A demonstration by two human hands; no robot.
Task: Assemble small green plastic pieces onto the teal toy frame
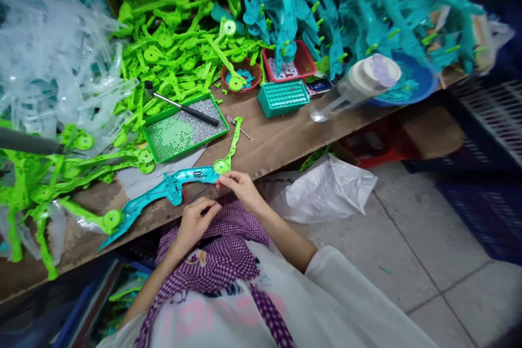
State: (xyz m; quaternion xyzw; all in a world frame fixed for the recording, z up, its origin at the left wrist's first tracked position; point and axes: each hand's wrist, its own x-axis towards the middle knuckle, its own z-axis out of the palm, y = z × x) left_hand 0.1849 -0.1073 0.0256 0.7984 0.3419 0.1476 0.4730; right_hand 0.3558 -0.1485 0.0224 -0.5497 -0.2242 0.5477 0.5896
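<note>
A long turquoise plastic half-shell (173,187), shaped like a toy gun or bow, lies along the table edge with its inside facing up. Lime-green arms are joined to its ends: one arm (233,147) at the right, another (95,217) at the left. My right hand (243,189) pinches the shell's right end between thumb and fingers. Just below the shell, my left hand (198,224) is closed in a pinch by the lap. A thin dark wire seems to run between its fingertips and the shell, though its ends are hard to make out.
A green tray (185,156) holds many small screws, with a black-handled tool (198,115) across it. A small screwdriver (237,125) lies nearby. Behind are heaped lime arms (167,38), turquoise shells (367,5) and clear parts (61,49). A clear bottle (346,89) stands right.
</note>
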